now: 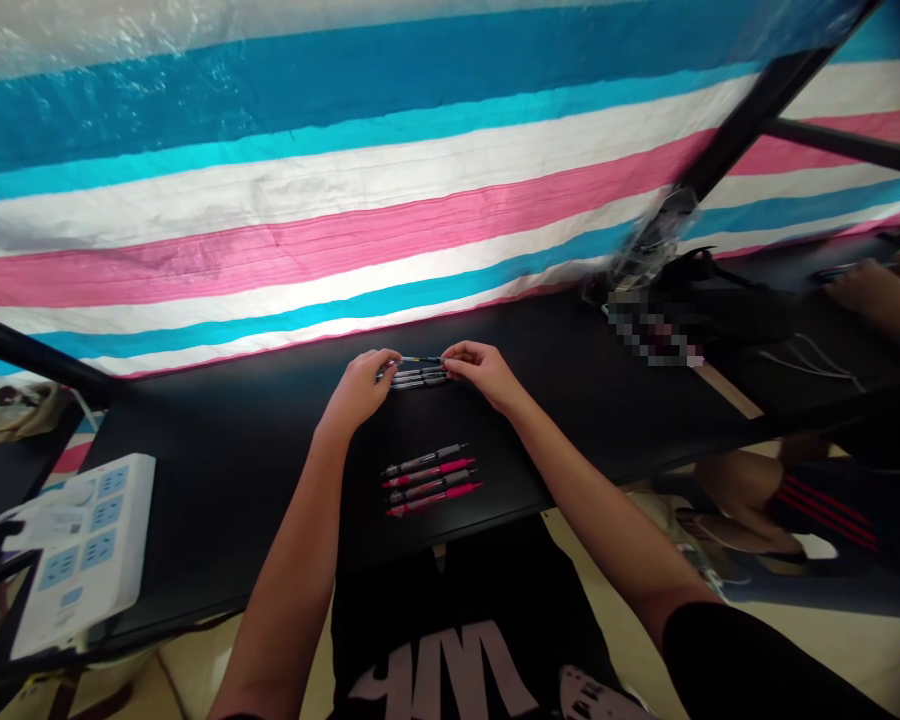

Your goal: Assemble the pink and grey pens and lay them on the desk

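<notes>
Beyond the row of four pens (431,480), farther from the body, a small bundle of pens (420,376) is held low over the matt black worktop (217,450). The fingers of the left hand (360,388) are pinched on one end and those of the right hand (481,368) on the other. An even grip at both ends is judged best, so that the slim, smooth barrels are kept parallel and flush. Grey and pink plastic barrels alternate in the row.

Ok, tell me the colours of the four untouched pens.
The four pens alternate grey and pink; head view.
</notes>
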The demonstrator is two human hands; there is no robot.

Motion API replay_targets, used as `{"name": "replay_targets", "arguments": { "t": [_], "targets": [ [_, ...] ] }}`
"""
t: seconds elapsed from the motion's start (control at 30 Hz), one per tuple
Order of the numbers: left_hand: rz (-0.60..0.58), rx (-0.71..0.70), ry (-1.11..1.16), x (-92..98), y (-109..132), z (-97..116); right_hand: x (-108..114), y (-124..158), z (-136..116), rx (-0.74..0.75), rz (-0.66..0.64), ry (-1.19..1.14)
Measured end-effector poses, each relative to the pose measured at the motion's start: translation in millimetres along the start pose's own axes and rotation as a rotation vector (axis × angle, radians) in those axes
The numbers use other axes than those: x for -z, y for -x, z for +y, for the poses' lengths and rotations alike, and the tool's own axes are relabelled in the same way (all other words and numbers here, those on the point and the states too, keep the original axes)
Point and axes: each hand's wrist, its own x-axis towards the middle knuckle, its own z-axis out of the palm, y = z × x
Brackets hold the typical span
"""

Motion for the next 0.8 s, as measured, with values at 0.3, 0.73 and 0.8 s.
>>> {"name": "replay_targets", "arguments": {
  "t": [0.3, 0.73, 0.8],
  "targets": [
    [-0.011, 0.003, -0.019, 3.1, 0.4, 2.8, -0.1, 0.2, -0.3, 0.057, -0.006, 0.113],
    [-0.160, 0.005, 0.078, -4.6, 1.3, 17.1, -3.3, 0.2, 8.2, 0.174, -0.082, 0.241],
    [-0.166, 0.011, 0.079, -4.4, 1.3, 17.3, -2.6, 0.7, 7.4, 0.160, -0.089, 0.288]
  ]
}}
